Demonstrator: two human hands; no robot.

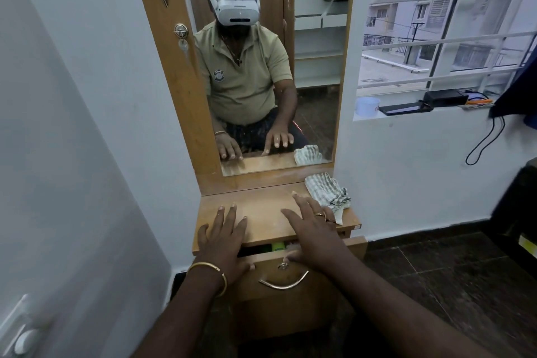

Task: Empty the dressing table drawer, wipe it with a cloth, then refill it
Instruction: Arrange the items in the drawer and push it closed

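The wooden dressing table (261, 206) stands against the wall under a tall mirror (261, 67). Its drawer (290, 291) with a curved metal handle (283, 283) is pulled out a little; a green item (278, 246) shows in the gap. My left hand (223, 238) lies flat on the tabletop's left front edge, fingers spread, holding nothing. My right hand (312, 229) rests flat on the right side, its thumb at the drawer's top edge. A striped cloth (327, 190) lies crumpled at the tabletop's back right corner, beside my right fingers.
A white wall closes in on the left. On the right, a window ledge (406, 116) holds a white cup (367, 106), a phone and a black box. A dark cable (482, 142) hangs below it. Dark tiled floor (436, 285) lies to the right.
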